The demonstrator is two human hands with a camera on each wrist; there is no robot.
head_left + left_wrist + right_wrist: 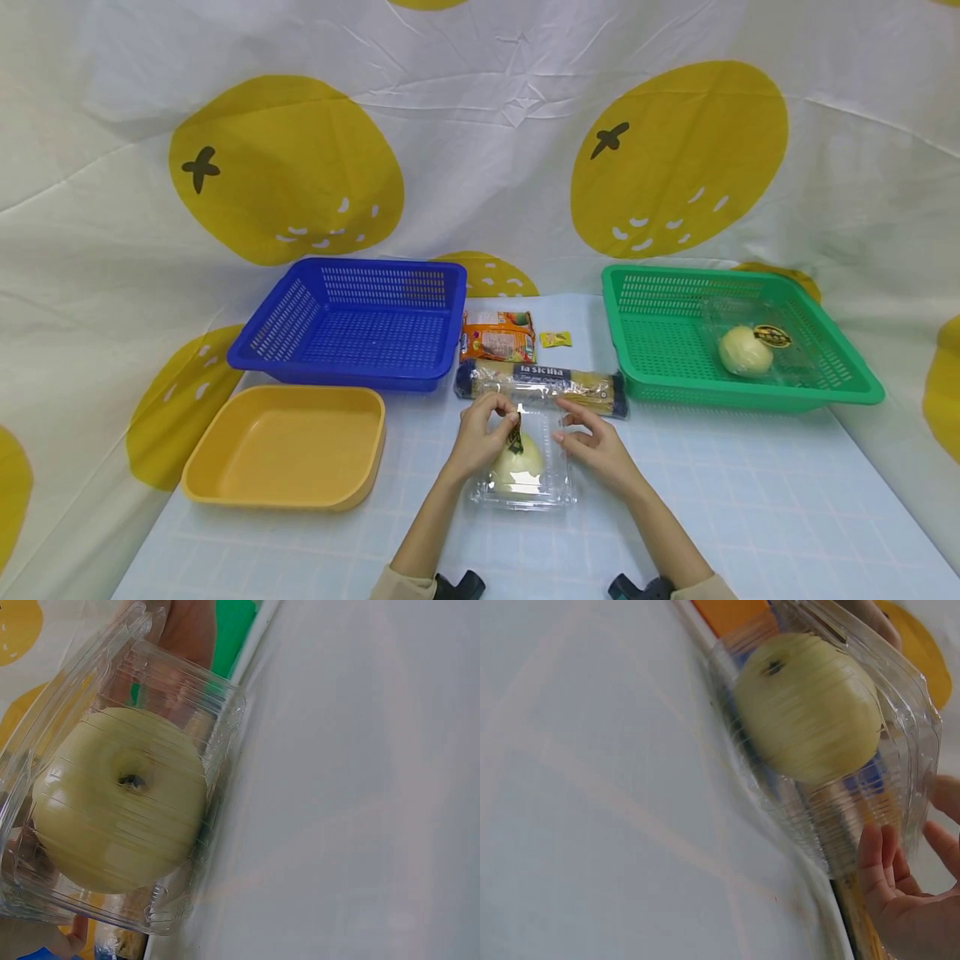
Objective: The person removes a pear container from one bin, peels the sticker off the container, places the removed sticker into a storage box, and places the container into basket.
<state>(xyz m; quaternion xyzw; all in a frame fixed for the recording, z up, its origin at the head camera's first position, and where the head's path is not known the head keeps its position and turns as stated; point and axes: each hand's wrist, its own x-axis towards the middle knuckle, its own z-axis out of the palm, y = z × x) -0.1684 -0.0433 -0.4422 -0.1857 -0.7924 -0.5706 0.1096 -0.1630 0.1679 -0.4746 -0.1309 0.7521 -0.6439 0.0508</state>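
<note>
A clear plastic clamshell box (557, 479) stands on the table in front of me, with one round pale yellow-green fruit (517, 468) inside. Its stem hollow faces the left wrist camera, where the fruit (120, 802) shows large behind the ribbed plastic. My left hand (477, 435) pinches a black-and-gold sticker label (515, 437) between thumb and forefinger, above the fruit. On the box's other side, my right hand (600, 450) has its fingers spread and slightly bent. In the right wrist view, the right hand's fingertips (874, 844) are right at the box's corner.
Behind the box lie a spaghetti pack (592, 390), orange snack packets (498, 342) and a small yellow sachet (556, 339). A blue basket (345, 371) and yellow tub (285, 450) stand left. At right, a green basket (675, 387) holds another boxed fruit (745, 352).
</note>
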